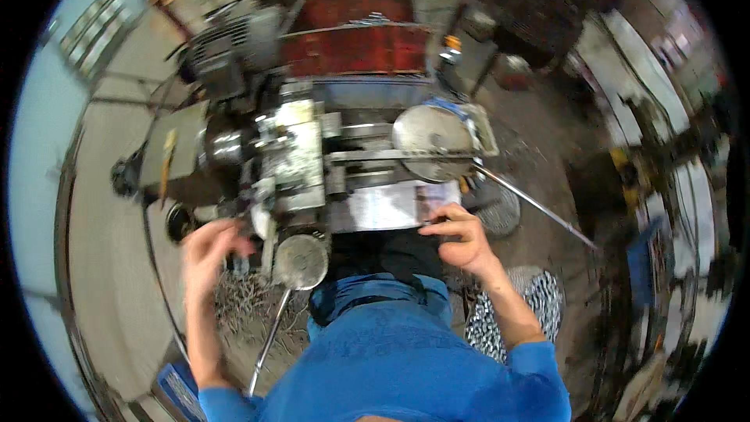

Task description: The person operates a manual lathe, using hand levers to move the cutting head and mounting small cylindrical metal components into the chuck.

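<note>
A metal-turning lathe stands in front of me, with a shiny chuck [226, 147] on its left side. My left hand [212, 254] is beside the lathe's front left, near a small black handwheel [181, 221]. Its fingers are bent and smeared by motion, so what they hold, if anything, does not show. My right hand [462, 242] is at the near right corner of a pale sheet [383, 207] on the lathe's front. Its fingers are curled toward the thumb around a small dark spot that I cannot make out. A round metal handwheel [301, 262] sits between my hands.
A large metal disc [433, 141] is on the lathe's right, with a long rod [539, 205] slanting out from it. Behind stands a red metal bin [355, 51]. Shiny metal pieces [539, 305] fill a container by my right forearm. Metal shavings [262, 305] litter the lower left.
</note>
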`<action>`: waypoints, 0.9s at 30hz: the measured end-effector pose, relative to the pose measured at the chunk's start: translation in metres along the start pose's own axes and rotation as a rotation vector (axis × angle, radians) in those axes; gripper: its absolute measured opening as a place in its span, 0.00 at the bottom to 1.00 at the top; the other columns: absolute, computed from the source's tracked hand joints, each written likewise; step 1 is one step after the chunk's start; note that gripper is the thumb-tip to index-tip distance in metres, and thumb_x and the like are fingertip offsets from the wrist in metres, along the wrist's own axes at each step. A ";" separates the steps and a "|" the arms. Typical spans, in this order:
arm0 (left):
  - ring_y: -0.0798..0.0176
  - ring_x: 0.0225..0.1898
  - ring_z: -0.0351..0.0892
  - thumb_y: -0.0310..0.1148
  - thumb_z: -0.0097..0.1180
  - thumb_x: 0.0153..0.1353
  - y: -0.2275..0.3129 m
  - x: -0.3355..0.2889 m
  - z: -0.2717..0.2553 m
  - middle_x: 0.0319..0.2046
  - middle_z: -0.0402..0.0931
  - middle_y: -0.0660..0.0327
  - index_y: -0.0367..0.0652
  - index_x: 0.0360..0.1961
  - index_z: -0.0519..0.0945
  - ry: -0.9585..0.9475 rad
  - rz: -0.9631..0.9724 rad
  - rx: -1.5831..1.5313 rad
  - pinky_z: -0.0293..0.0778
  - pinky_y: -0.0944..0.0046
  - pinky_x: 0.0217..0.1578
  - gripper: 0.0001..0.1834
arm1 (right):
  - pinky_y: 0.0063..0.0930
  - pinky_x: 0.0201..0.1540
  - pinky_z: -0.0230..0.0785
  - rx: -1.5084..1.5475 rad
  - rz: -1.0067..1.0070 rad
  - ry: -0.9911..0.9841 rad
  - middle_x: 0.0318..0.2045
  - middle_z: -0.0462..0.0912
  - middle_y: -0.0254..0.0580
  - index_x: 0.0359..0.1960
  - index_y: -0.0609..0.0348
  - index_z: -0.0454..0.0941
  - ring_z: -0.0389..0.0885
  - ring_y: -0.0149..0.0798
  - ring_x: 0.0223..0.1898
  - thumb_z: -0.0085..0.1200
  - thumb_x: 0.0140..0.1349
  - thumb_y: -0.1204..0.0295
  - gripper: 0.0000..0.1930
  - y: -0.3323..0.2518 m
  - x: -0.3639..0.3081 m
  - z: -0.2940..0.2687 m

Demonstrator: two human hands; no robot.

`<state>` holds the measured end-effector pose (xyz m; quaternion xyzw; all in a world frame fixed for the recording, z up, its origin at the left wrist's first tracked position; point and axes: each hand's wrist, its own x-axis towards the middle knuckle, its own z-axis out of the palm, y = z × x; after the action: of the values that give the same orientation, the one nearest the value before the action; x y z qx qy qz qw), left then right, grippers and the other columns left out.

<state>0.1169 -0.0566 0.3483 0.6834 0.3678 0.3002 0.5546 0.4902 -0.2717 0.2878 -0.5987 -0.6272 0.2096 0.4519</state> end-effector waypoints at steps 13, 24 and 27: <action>0.59 0.27 0.80 0.43 0.47 0.65 -0.020 0.015 0.083 0.27 0.79 0.54 0.34 0.37 0.76 -0.310 -0.159 -0.800 0.77 0.62 0.29 0.19 | 0.39 0.46 0.67 0.110 -0.567 -0.085 0.43 0.76 0.51 0.38 0.62 0.79 0.73 0.53 0.42 0.52 0.34 0.71 0.23 -0.082 0.114 0.106; 0.74 0.17 0.70 0.40 0.54 0.62 -0.017 0.016 0.067 0.16 0.74 0.65 0.35 0.27 0.79 -0.073 0.055 -0.258 0.65 0.73 0.18 0.17 | 0.38 0.39 0.69 -0.237 -0.740 -0.026 0.36 0.77 0.45 0.33 0.59 0.79 0.74 0.48 0.36 0.54 0.34 0.71 0.18 -0.091 0.127 0.131; 0.75 0.19 0.70 0.39 0.55 0.60 -0.009 0.014 0.052 0.17 0.74 0.64 0.36 0.28 0.79 0.008 0.061 -0.041 0.65 0.72 0.19 0.15 | 0.38 0.40 0.69 -0.264 -0.760 -0.099 0.37 0.76 0.46 0.33 0.60 0.78 0.74 0.48 0.38 0.55 0.33 0.71 0.19 -0.095 0.136 0.137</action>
<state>0.1658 -0.0721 0.3290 0.6816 0.3426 0.3274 0.5576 0.3415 -0.1239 0.3379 -0.3664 -0.8463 -0.0262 0.3858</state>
